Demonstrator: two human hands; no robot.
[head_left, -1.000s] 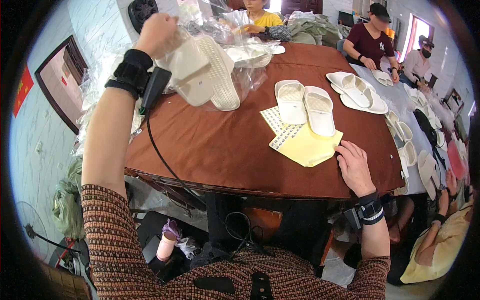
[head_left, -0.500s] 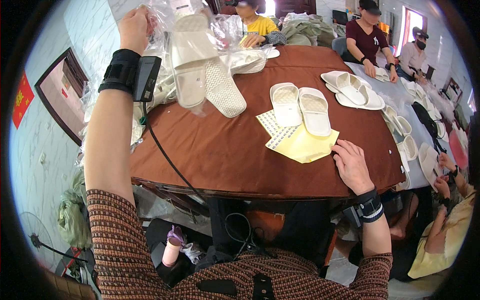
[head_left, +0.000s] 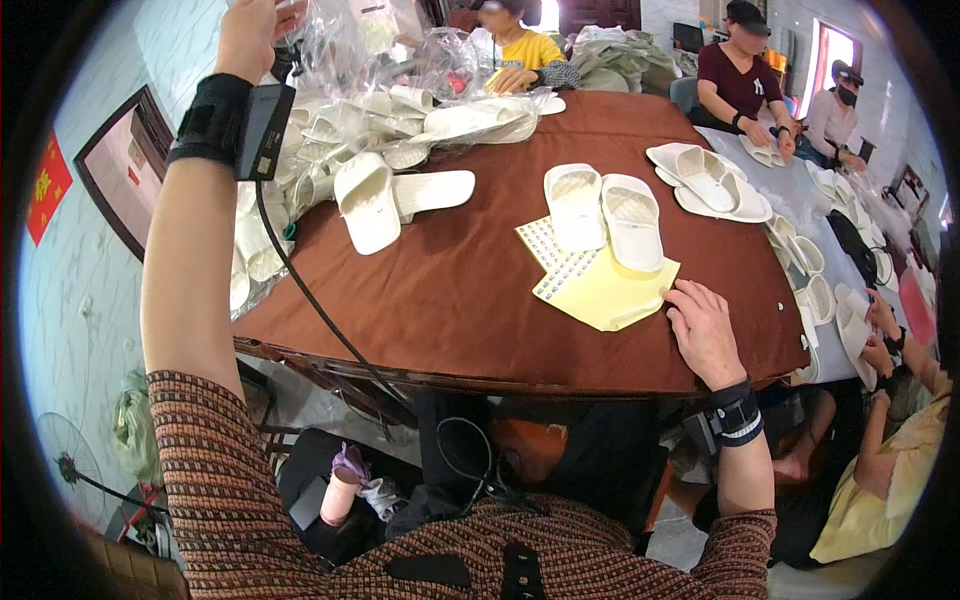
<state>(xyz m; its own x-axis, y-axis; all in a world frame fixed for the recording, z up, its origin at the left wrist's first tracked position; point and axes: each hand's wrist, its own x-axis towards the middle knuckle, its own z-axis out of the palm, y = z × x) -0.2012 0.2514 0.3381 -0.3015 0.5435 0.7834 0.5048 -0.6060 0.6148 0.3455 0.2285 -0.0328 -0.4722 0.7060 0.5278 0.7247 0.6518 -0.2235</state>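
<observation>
My left hand (head_left: 248, 40) is raised at the upper left, its fingers closed on a clear plastic bag (head_left: 345, 55). Below it, two white slippers lie crossed on the brown-covered table: a slipper (head_left: 372, 222) and, partly beneath it, another slipper (head_left: 440, 190). My right hand (head_left: 705, 330) rests on the cloth with fingers spread, its fingertips at the corner of a yellow sticker sheet (head_left: 610, 300). Upright on the sheets stands a pair of white slippers, a left one (head_left: 575, 230) and a right one (head_left: 635, 240), side by side.
A heap of bagged white slippers (head_left: 320, 150) covers the far left of the table. More slippers (head_left: 710, 185) are stacked at the right. People work at the far side and along a grey table (head_left: 830, 300) at right. A black cable (head_left: 320, 310) hangs from my left wrist.
The two slippers have come out of the plastic bag onto the table. My left hand has risen and moved left with the bag. My right hand has stayed in place.
</observation>
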